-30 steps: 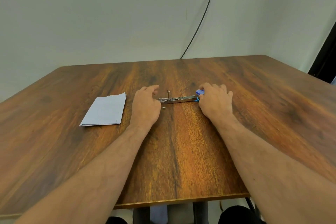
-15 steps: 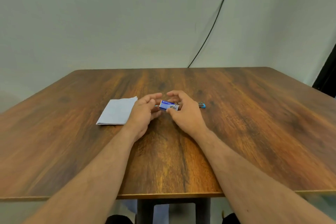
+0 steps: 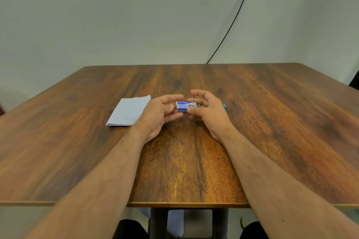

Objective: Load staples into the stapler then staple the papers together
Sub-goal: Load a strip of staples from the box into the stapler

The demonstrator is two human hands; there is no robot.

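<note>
Near the middle of the frame we hold a small blue-and-white staple box between both hands, just above the wooden table. Our right hand pinches the box's right end, thumb below and a fingertip at its upper edge, while the other fingers arch loosely above it. Our left hand sits at the box's left end with its fingers extended toward it; the fingertips seem to touch the box, though we cannot tell how firmly they grip, so the hand reads as relaxed and open rather than clamped.

The stapler lies on the table just behind our right hand, almost wholly hidden by it. Only a small blue tip shows at the right of the hand, and a sliver of metal peeks out between the box and the palm. We cannot tell from here whether the stapler is opened or closed.

The papers, a pale folded stack, lie flat on the table left of centre, their right edge passing under or just beside our left hand.

Both bare forearms reach in from the bottom corners of the frame. A black cable runs down the pale wall in the upper right, ending behind the table's far edge.
</note>
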